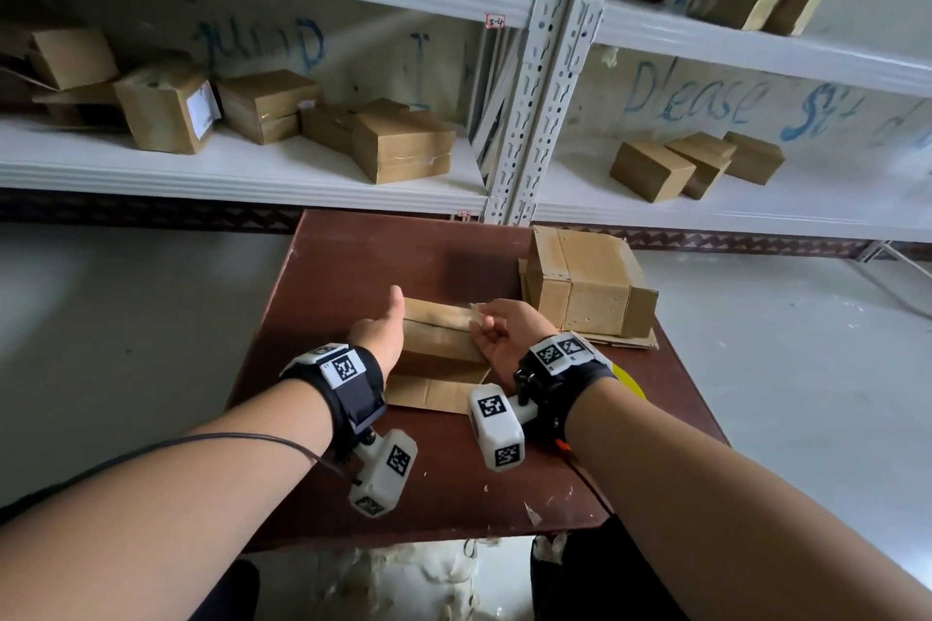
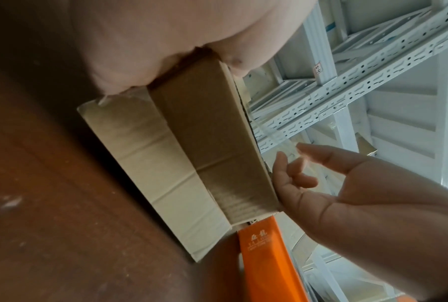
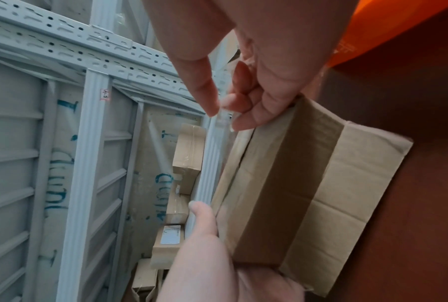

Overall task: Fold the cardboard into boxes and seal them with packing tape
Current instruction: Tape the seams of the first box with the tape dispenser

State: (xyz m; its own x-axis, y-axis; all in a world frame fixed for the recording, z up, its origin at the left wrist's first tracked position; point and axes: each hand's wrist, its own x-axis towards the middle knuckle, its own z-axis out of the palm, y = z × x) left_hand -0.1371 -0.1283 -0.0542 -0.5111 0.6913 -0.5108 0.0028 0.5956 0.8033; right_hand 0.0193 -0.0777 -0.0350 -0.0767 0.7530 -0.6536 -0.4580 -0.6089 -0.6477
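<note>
A small cardboard box (image 1: pixel 439 335) (image 2: pixel 212 132) (image 3: pixel 277 194) lies on its side mid-table, on a flat cardboard sheet (image 1: pixel 428 393). Clear tape (image 1: pixel 449 315) runs along its top seam. My left hand (image 1: pixel 383 333) (image 3: pixel 204 235) presses its palm against the box's left end, thumb straight up; its fingers are hidden. At the box's right end, my right hand (image 1: pixel 491 323) (image 2: pixel 302 163) (image 3: pixel 222 108) is turned palm up, pinching the loose end of the tape between thumb and curled fingers. An orange tape dispenser (image 2: pixel 264 255) (image 3: pixel 388 30) lies on the table by my right wrist.
A second folded box (image 1: pixel 585 290) stands on flat cardboard at the brown table's (image 1: pixel 353 267) back right. White metal shelving (image 1: pixel 534 116) behind the table holds several sealed boxes (image 1: pixel 398 146). Something yellow (image 1: pixel 630 383) shows behind my right wrist. Scraps litter the near table edge.
</note>
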